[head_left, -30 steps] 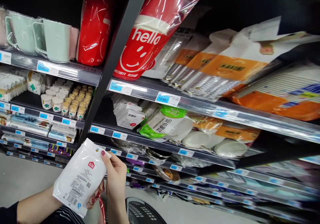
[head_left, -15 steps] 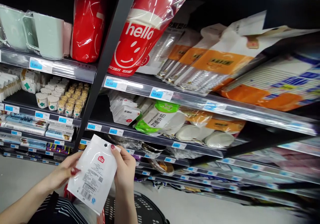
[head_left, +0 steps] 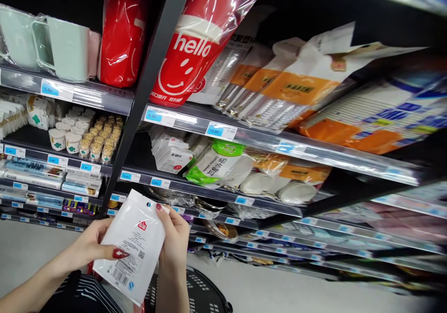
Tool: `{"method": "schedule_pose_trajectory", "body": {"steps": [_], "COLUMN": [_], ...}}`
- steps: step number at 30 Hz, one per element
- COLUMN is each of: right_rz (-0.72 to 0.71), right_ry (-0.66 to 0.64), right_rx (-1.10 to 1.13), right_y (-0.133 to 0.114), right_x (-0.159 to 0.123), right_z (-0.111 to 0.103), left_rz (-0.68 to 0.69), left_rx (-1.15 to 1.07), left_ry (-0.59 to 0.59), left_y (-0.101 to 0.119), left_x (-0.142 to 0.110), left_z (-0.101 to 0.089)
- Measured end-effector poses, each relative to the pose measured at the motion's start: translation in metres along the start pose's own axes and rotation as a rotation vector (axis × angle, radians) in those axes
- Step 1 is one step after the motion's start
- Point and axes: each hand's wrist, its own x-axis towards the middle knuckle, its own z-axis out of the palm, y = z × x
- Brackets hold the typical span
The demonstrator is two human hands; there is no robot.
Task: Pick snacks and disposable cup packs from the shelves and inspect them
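At stocked store shelves (head_left: pixel 104 99), over grey floor (head_left: pixel 258 287): white barcoded packet (head_left: pixel 138 238) tilted between my left hand (head_left: pixel 92 245), pinching its left side, and right hand (head_left: pixel 176 236), pinching its upper right edge.

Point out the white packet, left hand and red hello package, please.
White packet (head_left: pixel 139 238): head view, printed face.
Left hand (head_left: pixel 84 248): head view, near the thumb's base.
Red hello package (head_left: pixel 192 45): head view, front lettering.
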Motion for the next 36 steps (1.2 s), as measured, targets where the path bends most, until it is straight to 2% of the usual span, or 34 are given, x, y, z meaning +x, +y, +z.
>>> {"method": "schedule_pose_trajectory", "body": {"steps": [7, 10, 12, 16, 19, 23, 27, 33, 36], "right_rz": [-0.042, -0.031, 0.020, 0.132, 0.208, 0.261, 0.264, 0.204, 0.126], "right_ry": [-0.038, -0.098, -0.152, -0.209, -0.220, -0.211, -0.204, -0.206, -0.220], "right_rx": [-0.055, -0.160, -0.247, -0.306, -0.317, -0.320, -0.314, -0.315, -0.294], "right_y": [-0.001, 0.004, 0.011, 0.036, 0.056, 0.076, 0.083, 0.077, 0.066], "right_x": [-0.001, 0.012, 0.025, 0.051, 0.062, 0.068, 0.072, 0.073, 0.069], "right_z": [-0.001, -0.002, -0.004, -0.008, -0.010, -0.016, -0.023, -0.024, -0.021], "left_rz": [-0.010, -0.088, -0.158, -0.352, -0.404, -0.440, -0.460, -0.451, -0.387], "left_rx": [-0.027, -0.212, -0.380, -0.614, -0.691, -0.735, -0.733, -0.662, -0.511], "left_ry": [0.023, 0.156, 0.235, 0.229, 0.267, 0.252, 0.276, 0.288, 0.259], "left_y": [0.001, -0.003, -0.008, -0.019, -0.025, -0.032, -0.033, -0.030, -0.033], "left_x": [-0.002, -0.001, 0.001, 0.008, 0.013, 0.019, 0.021, 0.022, 0.022], "left_z": [0.002, 0.002, 0.000, -0.008, -0.013, -0.019, -0.020, -0.017, -0.017]}}
